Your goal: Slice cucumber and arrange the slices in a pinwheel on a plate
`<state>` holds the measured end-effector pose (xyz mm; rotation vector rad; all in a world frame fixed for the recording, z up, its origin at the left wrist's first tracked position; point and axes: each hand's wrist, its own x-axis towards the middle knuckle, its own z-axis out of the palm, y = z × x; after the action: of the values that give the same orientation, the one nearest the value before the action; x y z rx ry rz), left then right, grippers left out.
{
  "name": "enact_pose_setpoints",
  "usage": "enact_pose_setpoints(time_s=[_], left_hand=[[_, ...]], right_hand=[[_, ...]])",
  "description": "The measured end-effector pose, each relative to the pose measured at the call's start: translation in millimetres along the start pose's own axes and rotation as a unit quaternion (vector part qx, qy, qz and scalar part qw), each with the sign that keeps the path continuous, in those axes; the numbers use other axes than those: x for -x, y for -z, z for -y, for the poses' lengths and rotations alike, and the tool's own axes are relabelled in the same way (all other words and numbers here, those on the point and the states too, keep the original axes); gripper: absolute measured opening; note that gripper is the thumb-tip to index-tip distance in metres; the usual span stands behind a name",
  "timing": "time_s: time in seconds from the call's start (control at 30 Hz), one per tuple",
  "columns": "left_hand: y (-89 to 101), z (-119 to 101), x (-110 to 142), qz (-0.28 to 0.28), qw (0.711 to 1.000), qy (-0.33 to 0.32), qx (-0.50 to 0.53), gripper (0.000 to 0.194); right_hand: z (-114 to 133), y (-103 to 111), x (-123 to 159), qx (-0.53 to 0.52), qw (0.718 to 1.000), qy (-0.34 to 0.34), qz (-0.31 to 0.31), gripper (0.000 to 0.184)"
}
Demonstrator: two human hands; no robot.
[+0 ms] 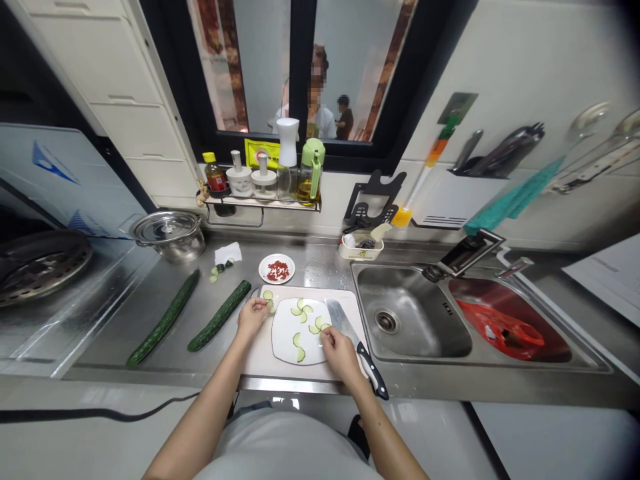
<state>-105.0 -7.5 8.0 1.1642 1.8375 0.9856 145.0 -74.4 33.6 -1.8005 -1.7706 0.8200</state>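
A white plate (285, 333) lies on a white cutting board (260, 360) at the counter's front edge, with several thin cucumber slices (303, 311) arranged on it. My left hand (253, 315) rests at the plate's upper left rim, fingers pinched on a cucumber slice beside a few more slices (269, 295) on the board. My right hand (337, 350) is at the plate's right rim, fingertips pressed together on a slice there. A knife (356, 347) with a black handle lies on the board just right of that hand.
Two whole cucumbers (165, 318) (220, 315) lie left of the board. A small dish of red bits (277, 269) sits behind it, a lidded steel pot (169, 233) at back left, a condiment rack (263, 183) under the window. The sink (413, 320) holds a red bag (500, 330).
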Motion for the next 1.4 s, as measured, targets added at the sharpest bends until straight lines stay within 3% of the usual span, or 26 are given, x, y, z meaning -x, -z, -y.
enact_pose_setpoints(time_s=[0.17, 0.47, 0.63, 0.83, 0.97, 1.07, 1.17, 1.27, 1.4], left_hand=[[8.4, -29, 12, 0.032, 0.985, -0.028, 0.167, 0.036], [19.0, -69, 38, 0.096, 0.975, -0.062, 0.190, 0.037], [21.3, -82, 48, 0.123, 0.969, -0.075, 0.202, 0.034], [19.2, -89, 51, 0.154, 0.954, -0.087, 0.242, 0.030], [16.4, -86, 52, 0.111, 0.958, -0.080, 0.251, 0.041], [14.4, -83, 55, 0.077, 0.960, -0.021, 0.269, 0.045], [13.0, -83, 62, 0.176, 0.913, 0.097, 0.354, 0.046], [13.1, -89, 68, 0.302, 0.820, 0.195, 0.445, 0.047], [15.2, -99, 68, 0.375, 0.709, 0.259, 0.538, 0.040]], right_hand=[[22, 8, -16, -0.034, 0.999, 0.025, -0.016, 0.028], [76, 24, -47, -0.149, 0.980, 0.111, -0.074, 0.025], [94, 21, -52, -0.181, 0.969, 0.166, -0.020, 0.024], [97, 13, -56, -0.185, 0.964, 0.191, 0.020, 0.019], [100, 16, -58, -0.224, 0.960, 0.165, 0.014, 0.021], [107, 24, -59, -0.260, 0.957, 0.130, 0.010, 0.023], [115, 31, -61, -0.271, 0.954, 0.127, -0.003, 0.022], [119, 35, -62, -0.277, 0.950, 0.144, -0.002, 0.021], [122, 37, -61, -0.294, 0.945, 0.144, 0.019, 0.020]])
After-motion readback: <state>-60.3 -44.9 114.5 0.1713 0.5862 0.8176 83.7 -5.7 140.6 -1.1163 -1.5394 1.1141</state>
